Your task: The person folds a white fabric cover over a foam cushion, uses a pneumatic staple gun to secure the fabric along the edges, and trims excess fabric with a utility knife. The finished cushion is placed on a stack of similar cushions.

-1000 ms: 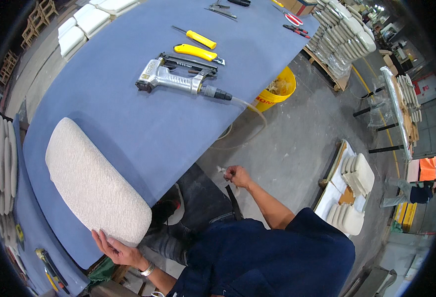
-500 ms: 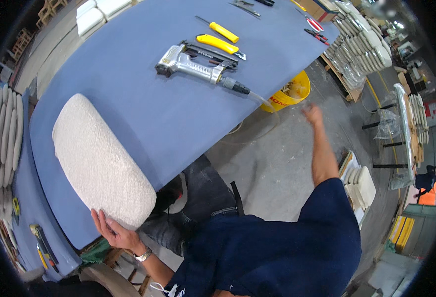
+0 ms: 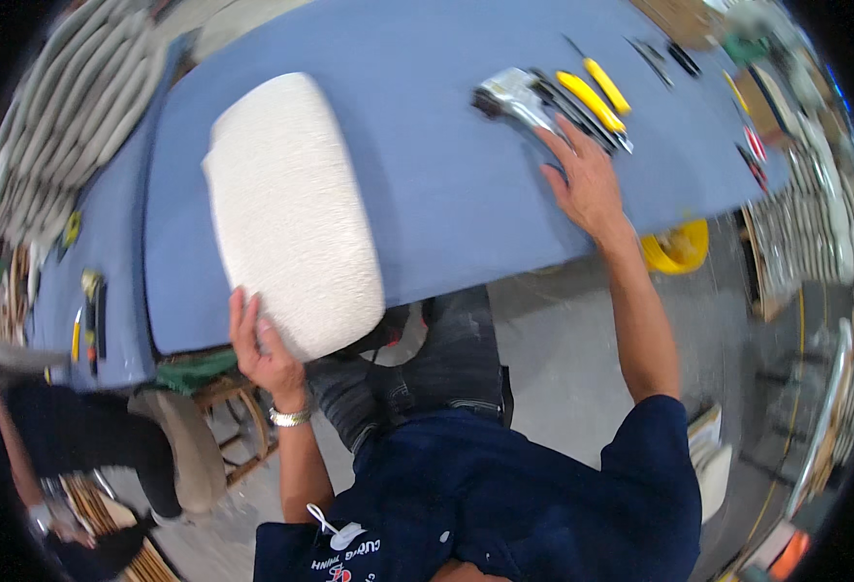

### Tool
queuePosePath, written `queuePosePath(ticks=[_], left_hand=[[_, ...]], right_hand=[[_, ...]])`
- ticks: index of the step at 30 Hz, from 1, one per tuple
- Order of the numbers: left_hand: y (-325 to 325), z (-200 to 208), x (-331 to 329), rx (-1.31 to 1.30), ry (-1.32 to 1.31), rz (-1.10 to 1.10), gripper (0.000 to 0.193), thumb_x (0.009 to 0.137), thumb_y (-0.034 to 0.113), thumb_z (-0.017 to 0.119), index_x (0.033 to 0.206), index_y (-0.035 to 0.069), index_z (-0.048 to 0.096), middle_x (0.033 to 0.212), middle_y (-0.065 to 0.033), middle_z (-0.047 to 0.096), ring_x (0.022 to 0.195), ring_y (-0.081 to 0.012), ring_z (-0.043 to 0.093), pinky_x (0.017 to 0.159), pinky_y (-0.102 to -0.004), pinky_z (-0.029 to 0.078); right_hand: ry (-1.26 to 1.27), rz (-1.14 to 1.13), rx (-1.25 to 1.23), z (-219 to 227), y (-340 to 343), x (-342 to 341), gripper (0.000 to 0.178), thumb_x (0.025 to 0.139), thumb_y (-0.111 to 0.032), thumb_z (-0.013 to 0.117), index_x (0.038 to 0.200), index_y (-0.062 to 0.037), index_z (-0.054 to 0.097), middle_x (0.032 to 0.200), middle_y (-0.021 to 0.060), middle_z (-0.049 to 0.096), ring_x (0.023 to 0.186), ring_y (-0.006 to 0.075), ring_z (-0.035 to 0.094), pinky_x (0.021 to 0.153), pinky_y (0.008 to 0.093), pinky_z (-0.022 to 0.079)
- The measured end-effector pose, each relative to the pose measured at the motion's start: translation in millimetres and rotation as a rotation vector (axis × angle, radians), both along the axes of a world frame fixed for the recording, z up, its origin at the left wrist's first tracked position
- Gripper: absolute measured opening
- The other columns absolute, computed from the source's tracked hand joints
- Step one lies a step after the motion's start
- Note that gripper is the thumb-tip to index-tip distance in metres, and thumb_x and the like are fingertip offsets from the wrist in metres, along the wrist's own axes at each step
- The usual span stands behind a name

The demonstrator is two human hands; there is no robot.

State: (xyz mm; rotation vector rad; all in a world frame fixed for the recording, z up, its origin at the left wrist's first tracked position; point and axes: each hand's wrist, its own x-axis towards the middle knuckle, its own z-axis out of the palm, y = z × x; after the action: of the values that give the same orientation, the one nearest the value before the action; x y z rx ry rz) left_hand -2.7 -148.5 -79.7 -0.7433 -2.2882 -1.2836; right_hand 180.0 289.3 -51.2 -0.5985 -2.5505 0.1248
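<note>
A cream, textured upholstered cushion [image 3: 296, 213] lies on the blue table left of the middle, its near end reaching the table's front edge. My left hand [image 3: 267, 354] touches the cushion's near left corner, fingers stretched along its side and thumb apart. Over the handle of a silver and black staple gun [image 3: 514, 94] my right hand [image 3: 587, 179] is open with fingers spread. The hand hides part of the gun, so contact cannot be made out. Just beyond lie a yellow-handled knife [image 3: 590, 101] and a yellow-handled pointed tool [image 3: 607, 85].
The blue table [image 3: 427, 184] carries pliers [image 3: 752, 167] and other hand tools at the far right. A yellow bucket [image 3: 676, 248] stands below its front edge. Stacked cushions [image 3: 73, 116] rise at the left, near another person's dark-clothed leg [image 3: 97, 441]. Wrapped stacks [image 3: 810, 223] stand right.
My right hand has come up from beside the table to above the staple gun. The view has turned, shifting everything in the picture. My left hand stays at the cushion's corner.
</note>
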Motion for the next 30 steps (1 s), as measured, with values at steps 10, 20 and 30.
queuePosePath(ticks=[10,20,30], left_hand=[[-0.8,19.4,5.2,-0.196,-0.066,-0.044,0.038,0.096,0.016,0.064,0.132,0.006,0.066,0.151,-0.0217,0.050,0.144,-0.0383,0.043,0.116,-0.0484,0.035],[74.4,65.9,-113.8,-0.816,-0.028,-0.214,0.079,0.100,0.067,0.040,0.160,0.017,0.030,0.167,-0.0218,0.017,0.156,-0.0393,0.011,0.123,-0.0590,0.013],[157.2,83.2,-196.9,-0.913,-0.165,-0.215,0.079,0.099,0.072,0.032,0.160,0.021,0.031,0.168,-0.0182,0.018,0.156,-0.0350,0.012,0.124,-0.0590,0.010]], right_hand=[[-0.117,-0.287,0.124,-22.5,84.1,-45.8,0.051,0.098,-0.015,0.058,0.148,-0.0238,0.051,0.146,0.0145,0.055,0.127,0.0353,0.056,0.107,0.0460,0.044],[-0.069,-0.010,-0.133,-29.9,1.6,-96.9,0.046,0.101,-0.025,0.054,0.144,-0.0084,0.055,0.154,0.0209,0.045,0.143,0.0377,0.041,0.121,0.0480,0.028],[-0.262,-0.017,-0.043,-26.4,-23.7,-185.5,0.059,0.104,-0.044,0.042,0.153,-0.0096,0.043,0.160,0.0194,0.036,0.151,0.0337,0.028,0.124,0.0545,0.018]])
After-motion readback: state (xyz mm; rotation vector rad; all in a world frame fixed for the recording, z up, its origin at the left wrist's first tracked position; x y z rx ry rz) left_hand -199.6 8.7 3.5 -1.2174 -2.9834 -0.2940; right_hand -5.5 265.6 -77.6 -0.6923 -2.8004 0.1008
